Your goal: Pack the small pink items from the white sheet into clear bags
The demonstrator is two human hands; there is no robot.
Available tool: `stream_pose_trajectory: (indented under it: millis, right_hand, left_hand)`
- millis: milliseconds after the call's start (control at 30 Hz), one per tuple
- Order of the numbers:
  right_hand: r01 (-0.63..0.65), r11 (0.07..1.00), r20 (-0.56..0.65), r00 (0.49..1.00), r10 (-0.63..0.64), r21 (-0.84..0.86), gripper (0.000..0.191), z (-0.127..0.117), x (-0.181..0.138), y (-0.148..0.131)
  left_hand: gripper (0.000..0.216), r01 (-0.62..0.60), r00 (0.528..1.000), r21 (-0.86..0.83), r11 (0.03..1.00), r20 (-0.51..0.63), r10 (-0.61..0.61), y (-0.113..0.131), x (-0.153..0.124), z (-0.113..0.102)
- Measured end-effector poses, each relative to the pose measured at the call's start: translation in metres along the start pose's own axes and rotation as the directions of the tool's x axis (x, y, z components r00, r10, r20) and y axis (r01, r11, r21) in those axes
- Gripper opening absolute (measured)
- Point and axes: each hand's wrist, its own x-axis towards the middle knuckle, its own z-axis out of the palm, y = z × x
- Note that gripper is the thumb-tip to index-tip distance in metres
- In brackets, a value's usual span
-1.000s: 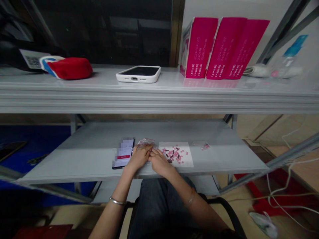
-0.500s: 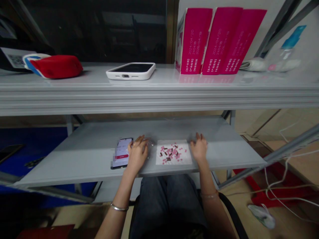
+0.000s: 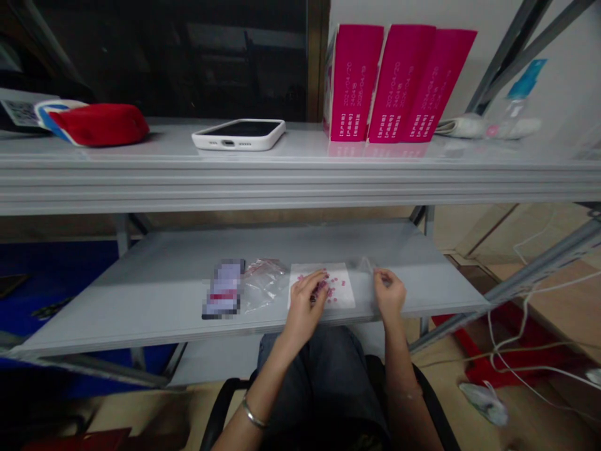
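A white sheet of paper (image 3: 346,297) lies on the lower shelf, with pink tablets (image 3: 334,289) and dark capsules scattered over it. My left hand (image 3: 304,302) hovers over the paper's left half, thumb and fingers apart above the pills; it hides part of the pile. To the right of the paper, my right hand (image 3: 391,293) has its fingers pinched on a small clear plastic bag (image 3: 367,264), whose outline is faint. More clear plastic bags (image 3: 263,282) lie left of the paper, beside a phone (image 3: 223,288) with a lit screen.
The upper shelf (image 3: 300,181) crosses above my hands. On it are a red pouch (image 3: 101,125), a white-cased phone (image 3: 239,134), magenta boxes (image 3: 357,88), and a spray bottle (image 3: 519,100) by a folded cloth. White cables (image 3: 493,338) hang at the right.
My left hand has moved right, from the plastic bags beside the phone to above the pills. My right hand has shifted slightly right and down, and a clear bag now shows at its fingertips.
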Motion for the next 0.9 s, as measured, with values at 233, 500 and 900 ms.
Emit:
stream_pose_trajectory:
  millis: [233, 500, 900]
  right_hand:
    - [-0.281, 0.855, 0.547, 0.837, -0.003, 0.435, 0.031, -0.018, -0.036, -0.057]
    - [-0.325, 0.808, 0.601, 0.798, -0.045, 0.492, 0.027, -0.025, -0.035, -0.074]
    - [-0.32, 0.821, 0.543, 0.839, 0.014, 0.474, 0.032, -0.006, -0.042, -0.069]
  left_hand:
    - [0.035, 0.201, 0.979, -0.3, 0.933, 0.033, -0.2, 0.01, -0.001, 0.021]
    - [0.026, 0.414, 0.91, -0.475, 0.776, 0.201, -0.362, 0.001, 0.006, -0.003]
    - [0.035, 0.375, 0.917, -0.511, 0.774, 0.33, -0.226, 0.015, 0.0, -0.012]
